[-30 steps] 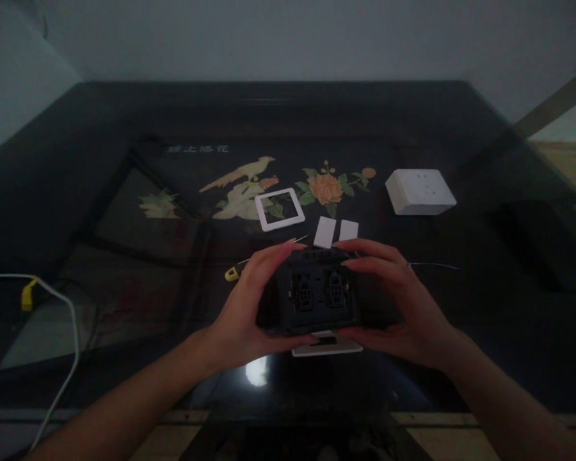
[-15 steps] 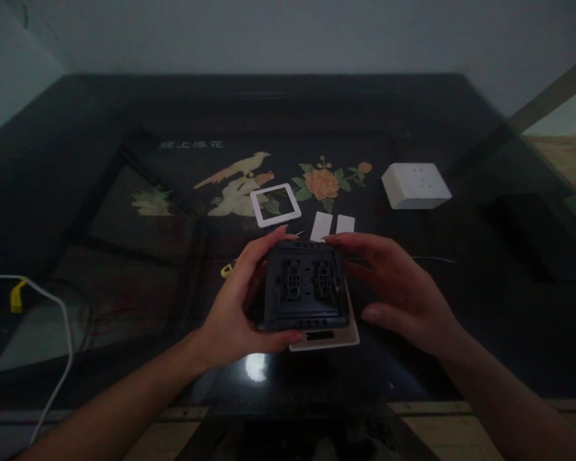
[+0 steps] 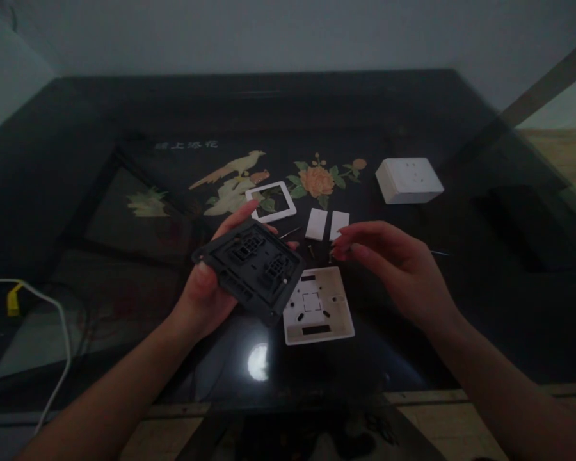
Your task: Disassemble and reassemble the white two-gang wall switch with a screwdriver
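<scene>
Moved left, the black switch [image 3: 259, 266] mostly uncovers the white box [image 3: 336, 321] and tilts in the left hand [image 3: 201, 304], clamped by its edges; rightward, the right hand [image 3: 396, 272] curls, hold unclear. Switch seems light, stiff: best held by rim.

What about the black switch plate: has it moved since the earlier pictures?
Yes: the black switch plate, in the left hand, has shifted left relative to the white back box, uncovering most of it.

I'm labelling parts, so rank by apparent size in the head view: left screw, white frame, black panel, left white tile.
1. Black panel
2. White frame
3. Left white tile
4. Left screw
</scene>
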Available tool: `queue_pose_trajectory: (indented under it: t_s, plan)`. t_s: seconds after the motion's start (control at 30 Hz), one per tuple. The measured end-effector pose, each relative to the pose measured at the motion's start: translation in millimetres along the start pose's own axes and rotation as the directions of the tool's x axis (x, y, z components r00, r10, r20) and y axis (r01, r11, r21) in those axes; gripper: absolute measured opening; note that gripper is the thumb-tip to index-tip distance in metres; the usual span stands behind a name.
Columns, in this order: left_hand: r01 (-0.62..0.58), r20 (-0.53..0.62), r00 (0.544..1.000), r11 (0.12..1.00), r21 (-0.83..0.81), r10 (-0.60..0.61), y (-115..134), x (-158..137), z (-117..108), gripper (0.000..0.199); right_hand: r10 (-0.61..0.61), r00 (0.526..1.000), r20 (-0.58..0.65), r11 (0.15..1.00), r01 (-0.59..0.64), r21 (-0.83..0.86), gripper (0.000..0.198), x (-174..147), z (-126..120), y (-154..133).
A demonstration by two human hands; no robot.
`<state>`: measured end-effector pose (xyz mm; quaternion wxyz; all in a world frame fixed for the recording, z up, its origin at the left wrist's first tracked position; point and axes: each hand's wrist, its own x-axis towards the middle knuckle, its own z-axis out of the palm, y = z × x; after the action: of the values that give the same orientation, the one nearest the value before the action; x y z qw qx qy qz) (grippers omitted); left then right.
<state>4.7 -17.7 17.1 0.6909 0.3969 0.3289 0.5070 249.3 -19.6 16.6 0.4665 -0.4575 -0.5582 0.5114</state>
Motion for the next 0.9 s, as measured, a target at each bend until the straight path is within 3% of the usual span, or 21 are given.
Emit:
queue_pose_trajectory:
  t_s: [0.13,0.3,0.43,0.53,0.63,0.73,0.9]
  plan:
    - [0.058,0.042,0.998,0.997,-0.053,-0.056,2,-3,3,0.085,-0.031,1.000,-0.002,0.998,0.031,-0.049,0.013,0,-1,0]
    - [0.069,0.009,0.998,0.993,-0.099,-0.068,4,-4,5,0.075,-0.066,0.998,-0.017,0.987,0.062,-0.150,0.012,2,-5,-2]
    - [0.083,0.032,0.996,0.989,-0.123,-0.079,3,-3,3,0.066,-0.049,0.991,0.123,0.945,0.086,-0.315,0.011,4,-11,-8]
    - [0.092,0.030,0.996,0.990,-0.104,-0.090,2,-2,3,0.067,-0.033,0.931,0.362,0.876,0.202,-0.438,0.028,4,-18,-9]
    - [0.123,0.008,0.992,0.990,-0.069,-0.122,2,-2,3,0.074,0.064,0.852,0.519,0.816,0.255,-0.518,0.060,0,-22,-6]
    - [0.151,-0.019,0.988,0.988,-0.037,-0.152,3,-1,5,0.082,0.176,0.796,0.580,0.768,0.257,-0.586,0.086,-6,-18,-4]
    - [0.138,-0.008,0.990,0.989,-0.044,-0.139,3,1,3,0.082,0.208,0.771,0.601,0.739,0.279,-0.613,0.086,-12,-10,-4]
